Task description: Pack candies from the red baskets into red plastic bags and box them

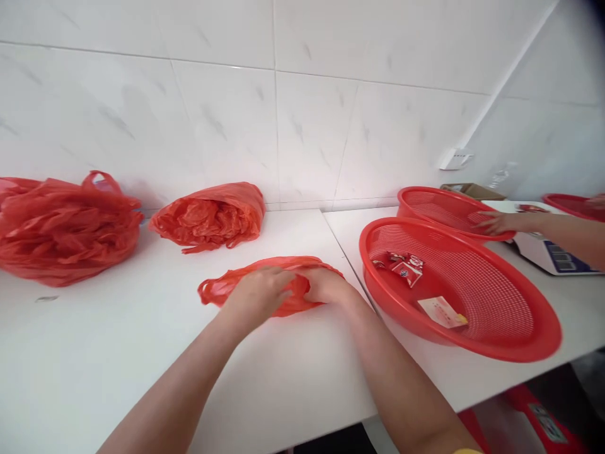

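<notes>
A red plastic bag [222, 287] lies flat on the white table [94, 359] in front of me. My left hand [258, 293] rests on its middle with the fingers curled into the film. My right hand [326, 285] presses on the bag's right end, fingers bent and gripping the plastic. Both hands touch each other over the bag.
Two bundles of red bags sit by the wall, one at far left [61, 230], one at centre left [210, 217]. A red basket [510, 340] to the right holds small packets and a card. Behind it another person's hand [496, 222] touches a second red basket [425, 205] beside a scale [553, 255].
</notes>
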`<state>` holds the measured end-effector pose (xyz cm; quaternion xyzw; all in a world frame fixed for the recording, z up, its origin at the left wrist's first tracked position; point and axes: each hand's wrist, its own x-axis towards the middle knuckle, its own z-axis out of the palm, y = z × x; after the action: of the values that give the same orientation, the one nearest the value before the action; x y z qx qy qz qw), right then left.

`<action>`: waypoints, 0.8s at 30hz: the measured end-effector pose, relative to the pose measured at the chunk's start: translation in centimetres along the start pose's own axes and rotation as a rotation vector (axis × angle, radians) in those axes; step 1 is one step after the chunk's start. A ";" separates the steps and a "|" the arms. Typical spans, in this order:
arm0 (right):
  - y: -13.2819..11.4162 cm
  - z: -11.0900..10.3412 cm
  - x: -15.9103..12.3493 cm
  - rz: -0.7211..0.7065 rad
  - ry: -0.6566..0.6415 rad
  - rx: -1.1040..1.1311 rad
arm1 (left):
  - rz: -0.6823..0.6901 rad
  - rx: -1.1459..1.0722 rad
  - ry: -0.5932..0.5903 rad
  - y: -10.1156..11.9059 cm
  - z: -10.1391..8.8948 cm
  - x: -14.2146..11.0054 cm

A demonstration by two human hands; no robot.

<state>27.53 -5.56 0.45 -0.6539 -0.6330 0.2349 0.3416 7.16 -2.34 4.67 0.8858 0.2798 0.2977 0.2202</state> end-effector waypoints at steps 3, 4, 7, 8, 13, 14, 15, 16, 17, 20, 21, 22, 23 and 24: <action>-0.4 -1.9 -0.8 -0.038 -0.234 -0.060 | -0.091 0.163 0.014 -4.2 1.2 1.4; -0.4 -2.3 -0.9 -0.047 -0.284 -0.046 | -0.154 0.210 -0.004 -5.5 1.5 1.5; 0.1 -2.7 -0.5 0.025 -0.232 0.025 | -0.253 0.111 -0.093 -8.1 1.8 0.8; 0.5 -2.6 -0.2 0.077 -0.154 0.027 | -0.272 0.010 -0.116 -8.4 1.9 0.5; 2.6 -1.5 1.6 0.258 0.060 0.130 | -0.357 -0.271 -0.234 -6.6 1.4 -0.1; 2.8 -1.5 1.8 0.256 0.042 0.168 | -0.362 -0.259 -0.246 -5.9 1.2 -0.1; 3.0 -1.6 1.9 0.246 0.022 0.197 | -0.353 -0.240 -0.235 -5.3 1.1 -0.1; 3.1 -1.8 1.8 0.234 0.003 0.219 | -0.321 -0.211 -0.199 -4.8 0.9 -0.1; 3.0 -1.9 1.7 0.222 -0.009 0.235 | -0.262 -0.166 -0.146 -4.5 0.8 -0.2; 2.2 -2.4 1.2 0.175 0.029 0.173 | -0.023 0.065 0.063 -4.1 0.6 -0.5; 1.7 -2.4 1.0 0.155 0.063 0.114 | 0.040 0.148 0.141 -4.2 0.5 -0.6; 1.2 -2.3 0.8 0.136 0.096 0.048 | 0.081 0.224 0.225 -4.3 0.4 -0.7; 0.7 -2.1 0.6 0.118 0.123 -0.016 | 0.096 0.289 0.315 -4.4 0.2 -0.7; 0.3 -1.8 0.5 0.094 0.136 -0.073 | 0.083 0.343 0.401 -4.5 0.1 -0.6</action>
<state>29.11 -5.34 1.47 -0.7093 -0.5850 0.1826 0.3483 5.15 0.65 1.86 0.8442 0.3276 0.4242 -0.0055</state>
